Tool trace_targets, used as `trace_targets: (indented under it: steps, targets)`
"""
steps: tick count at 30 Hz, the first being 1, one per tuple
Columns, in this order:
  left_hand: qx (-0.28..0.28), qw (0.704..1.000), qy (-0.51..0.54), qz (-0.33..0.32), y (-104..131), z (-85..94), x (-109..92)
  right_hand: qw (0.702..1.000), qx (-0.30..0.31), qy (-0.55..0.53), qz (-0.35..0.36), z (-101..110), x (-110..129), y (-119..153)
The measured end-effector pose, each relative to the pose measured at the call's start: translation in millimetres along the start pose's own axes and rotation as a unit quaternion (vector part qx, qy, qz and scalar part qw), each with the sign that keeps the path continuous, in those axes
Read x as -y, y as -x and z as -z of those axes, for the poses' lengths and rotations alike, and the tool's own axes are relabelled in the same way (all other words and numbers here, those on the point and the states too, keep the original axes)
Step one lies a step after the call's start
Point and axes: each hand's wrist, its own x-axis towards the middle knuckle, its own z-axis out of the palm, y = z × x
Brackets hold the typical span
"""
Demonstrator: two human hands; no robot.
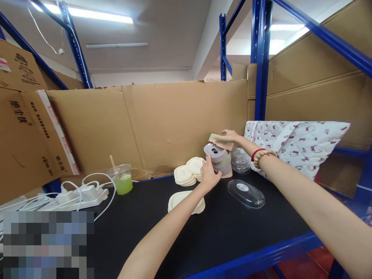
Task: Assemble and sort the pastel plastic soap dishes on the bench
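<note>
A stack of small plastic boxes [226, 169] in grey, green and pink stands against the cardboard at the back right. Near its top is a grey lidded box [217, 155] with a dark oval in the lid. My left hand [210, 176] grips the stack's near left side, fingers and thumb curved against the grey boxes. Above it, my right hand [230, 136] holds a tilted green and pink box [226, 144] from on top; its underside is hidden. Cream lids [185, 175] lie piled left of the stack, and another cream lid [180, 199] sits partly behind my left forearm.
Right of my left hand lies a clear oval lid [247, 193], with nested clear lids [241, 160] behind it. A quilted patterned cloth [299, 143] borders the right. At left stand a green drink cup [123, 184] and a power strip with cables [87, 195].
</note>
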Motion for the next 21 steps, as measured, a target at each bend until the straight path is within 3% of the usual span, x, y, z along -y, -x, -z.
trace_targets:
  steps: [7,21]
  targets:
    - [-0.011,1.0,0.0,0.0,-1,0.2,1,0.999,0.03,-0.031,-0.018,1,-8,10]
    - [-0.02,1.0,0.0,0.01,2,-1.6,3,0.999,-0.014,-0.044,0.014,-18,-24,11]
